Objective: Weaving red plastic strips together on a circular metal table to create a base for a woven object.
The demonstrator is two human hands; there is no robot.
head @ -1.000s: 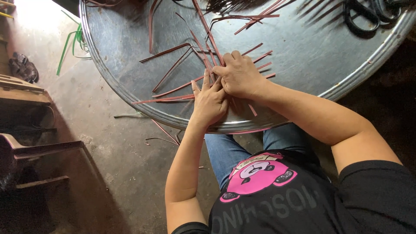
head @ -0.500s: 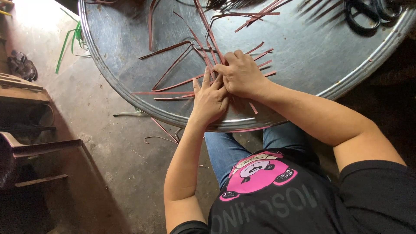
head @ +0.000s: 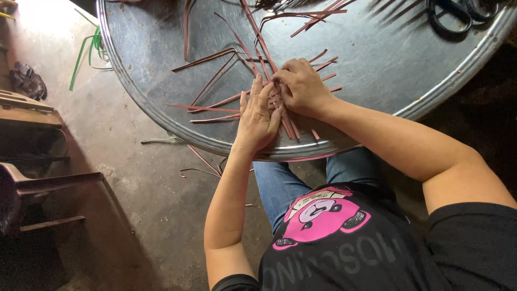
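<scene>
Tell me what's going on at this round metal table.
A seated person works reddish-brown strips into a crossed, woven patch on the round metal table. The left hand lies flat, pressing the strips down; the right hand is curled over the crossing beside it. Loose strips fan outward, some on the floor. Green strips lie beyond the rim.

— Where do the strips (head: 237, 102) lie?
— On the round bench (head: 377, 81), fanning out from under both hands; the left hand (head: 258, 116) lies just left of the right hand (head: 304, 89), touching it.
— And around the bench?
— Loose strips (head: 202, 161) lie on the floor (head: 124, 161) below its near rim; sandals (head: 28, 81) sit far left.
</scene>
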